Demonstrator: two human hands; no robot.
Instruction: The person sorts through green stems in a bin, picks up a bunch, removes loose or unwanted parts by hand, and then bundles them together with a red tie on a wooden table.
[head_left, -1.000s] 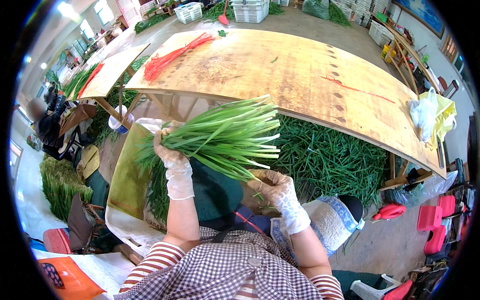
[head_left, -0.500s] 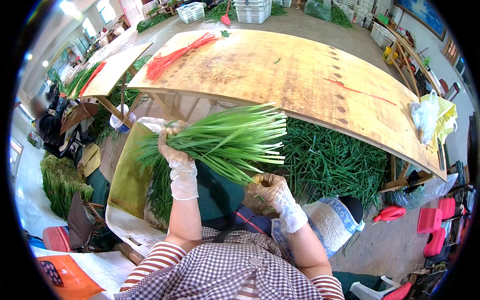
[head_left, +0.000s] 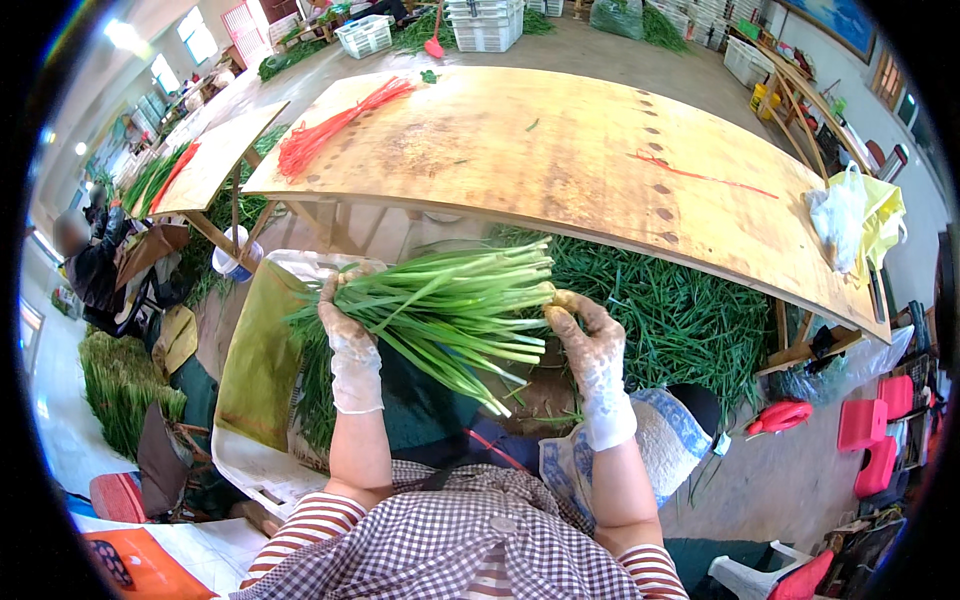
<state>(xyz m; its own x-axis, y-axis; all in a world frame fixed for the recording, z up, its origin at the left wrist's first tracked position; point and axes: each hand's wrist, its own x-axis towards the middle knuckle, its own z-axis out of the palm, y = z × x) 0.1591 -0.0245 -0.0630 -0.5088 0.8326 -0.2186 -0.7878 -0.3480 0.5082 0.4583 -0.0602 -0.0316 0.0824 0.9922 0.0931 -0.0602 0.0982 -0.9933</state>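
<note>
A thick bunch of garlic chives (head_left: 440,310) lies sideways in front of me, green leaves to the left and pale stem ends to the right. My left hand (head_left: 347,325), in a soiled whitish glove, is wrapped round the leafy part. At the stem ends is my right hand (head_left: 592,345), gloved too, its thumb and fingertips drawn together in a pinch. Whatever sits between those fingertips is too small to make out. A few lower stems droop away from the bunch. Beneath it stands a white crate (head_left: 245,460) with an olive cloth (head_left: 262,365) over its side and more chives inside.
Beyond my hands stretches a wooden table (head_left: 540,130) bearing red ties (head_left: 335,130) and plastic bags (head_left: 845,225). Loose chives (head_left: 660,310) are heaped under its near edge. A patterned towel (head_left: 650,440) lies by my right forearm. Another person (head_left: 95,250) sits at far left.
My right hand has moved up and right, from the lowest stems to the upper stem ends. The bunch has shifted slightly left and down, and its lower stems have spread. The view has shifted slightly.
</note>
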